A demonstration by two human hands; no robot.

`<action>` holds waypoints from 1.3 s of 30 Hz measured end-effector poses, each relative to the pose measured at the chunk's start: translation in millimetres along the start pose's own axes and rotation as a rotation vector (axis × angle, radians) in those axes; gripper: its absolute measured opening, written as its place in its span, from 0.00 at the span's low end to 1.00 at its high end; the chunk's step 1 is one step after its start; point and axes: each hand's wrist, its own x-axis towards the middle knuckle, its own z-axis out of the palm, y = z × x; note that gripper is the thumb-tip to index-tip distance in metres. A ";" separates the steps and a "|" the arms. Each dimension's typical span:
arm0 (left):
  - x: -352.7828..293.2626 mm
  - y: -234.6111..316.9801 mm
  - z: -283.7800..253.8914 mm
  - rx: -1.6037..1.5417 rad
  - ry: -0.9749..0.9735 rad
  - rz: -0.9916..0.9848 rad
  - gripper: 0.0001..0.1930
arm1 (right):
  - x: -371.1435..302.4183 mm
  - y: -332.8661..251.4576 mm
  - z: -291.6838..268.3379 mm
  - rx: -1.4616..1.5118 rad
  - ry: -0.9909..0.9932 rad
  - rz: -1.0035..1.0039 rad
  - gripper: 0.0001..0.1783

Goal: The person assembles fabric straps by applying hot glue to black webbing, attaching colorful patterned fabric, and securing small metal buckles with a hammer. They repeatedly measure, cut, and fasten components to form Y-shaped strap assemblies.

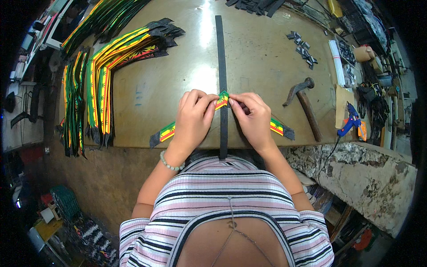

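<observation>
A striped strap [166,131] in red, yellow and green with black ends lies bent into a V at the near edge of the brown table [262,58]. Its peak sits over a long black strip [221,58] that runs away from me down the middle of the table. My left hand [193,118] pinches the strap just left of the peak. My right hand [252,116] pinches it just right of the peak. The strap's right end [282,129] sticks out past my right hand.
Stacks of the same striped V-shaped straps [106,66] fill the table's left side. A hammer [306,104] lies to the right, with a blue glue gun [351,120], white sticks [338,62] and small black pieces [303,48] beyond it.
</observation>
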 end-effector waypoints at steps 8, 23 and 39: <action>-0.8 -0.7 1.3 0.002 0.006 0.002 0.06 | 1.1 2.5 5.9 -0.008 0.004 0.012 0.07; -1.8 6.7 -5.5 0.014 -0.004 0.088 0.12 | 6.3 -0.5 3.0 0.030 -0.004 0.049 0.11; -15.3 13.3 -27.2 -0.155 -0.295 0.184 0.30 | 11.7 10.1 -9.9 -0.036 -0.164 0.004 0.12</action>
